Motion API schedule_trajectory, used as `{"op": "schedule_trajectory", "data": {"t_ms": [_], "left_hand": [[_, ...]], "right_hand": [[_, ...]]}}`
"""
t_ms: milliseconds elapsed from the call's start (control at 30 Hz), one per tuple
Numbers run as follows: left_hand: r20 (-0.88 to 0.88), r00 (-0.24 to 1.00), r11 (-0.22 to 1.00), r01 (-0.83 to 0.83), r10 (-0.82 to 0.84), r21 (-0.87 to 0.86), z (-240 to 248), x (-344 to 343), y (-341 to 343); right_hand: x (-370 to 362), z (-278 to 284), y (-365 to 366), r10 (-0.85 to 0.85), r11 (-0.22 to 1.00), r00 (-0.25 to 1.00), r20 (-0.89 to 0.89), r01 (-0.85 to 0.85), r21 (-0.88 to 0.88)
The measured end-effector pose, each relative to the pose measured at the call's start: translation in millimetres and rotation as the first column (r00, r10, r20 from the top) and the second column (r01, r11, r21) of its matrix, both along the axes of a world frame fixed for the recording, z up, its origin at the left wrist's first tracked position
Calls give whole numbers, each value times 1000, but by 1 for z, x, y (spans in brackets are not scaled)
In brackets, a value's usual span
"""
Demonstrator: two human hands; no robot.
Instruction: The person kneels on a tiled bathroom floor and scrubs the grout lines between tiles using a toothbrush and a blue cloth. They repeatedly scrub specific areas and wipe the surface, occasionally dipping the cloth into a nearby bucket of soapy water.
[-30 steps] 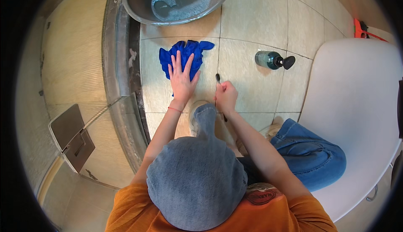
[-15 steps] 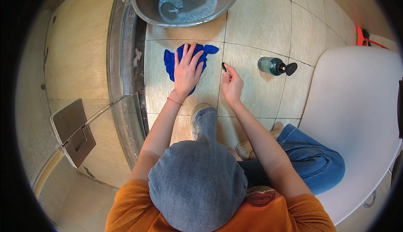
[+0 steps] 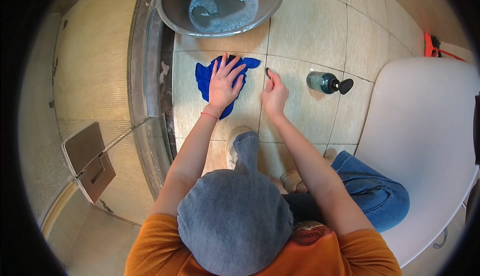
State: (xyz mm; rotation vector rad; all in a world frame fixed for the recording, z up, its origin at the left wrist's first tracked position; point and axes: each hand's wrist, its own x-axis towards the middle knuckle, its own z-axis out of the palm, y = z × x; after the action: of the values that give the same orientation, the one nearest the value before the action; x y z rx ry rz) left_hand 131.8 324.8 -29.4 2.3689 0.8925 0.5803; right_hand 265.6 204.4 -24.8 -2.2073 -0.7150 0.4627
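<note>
Head view, looking down past my denim knee: two hands at work on a tiled floor. Nearest me, my right hand is closed around a slim dark tool (probably a small brush, though my fingers cover most of it). Over the last second this hand has travelled away from me along the seam, and the tool's tip now lies close to where that seam meets a crosswise one; I read this as the work having reached farther up the joint. My left hand, fingers spread wide, keeps pressing a blue cloth, whose place on the tile is much the same. As to direction, the tool's exposed end points away from me; its long axis appears to run roughly with the seam, the rest being hidden. The crumpled cloth, left of the seam, stretches from a tapered corner on my side to a narrow flap aimed rightward. Farther out, right of both hands, is a pump bottle, its dark top turned right. Farthest, a grey-brown basin holds sudsy water.
</note>
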Motion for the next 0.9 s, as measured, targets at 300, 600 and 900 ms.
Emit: {"op": "schedule_trajectory", "data": {"t_ms": [300,600,900], "left_hand": [[9,1000,1000,-2,3,-12,2,-1,1],[-5,1000,1000,-18,18,8,3,-1,0],[-26,1000,1000,-14,14,2,4,0,0]], "right_hand": [[5,2,13,43,999,997,62,-45,27],[-1,2,3,49,998,992,116,-54,41],[6,-2,9,70,997,989,133,-66,-36]]}}
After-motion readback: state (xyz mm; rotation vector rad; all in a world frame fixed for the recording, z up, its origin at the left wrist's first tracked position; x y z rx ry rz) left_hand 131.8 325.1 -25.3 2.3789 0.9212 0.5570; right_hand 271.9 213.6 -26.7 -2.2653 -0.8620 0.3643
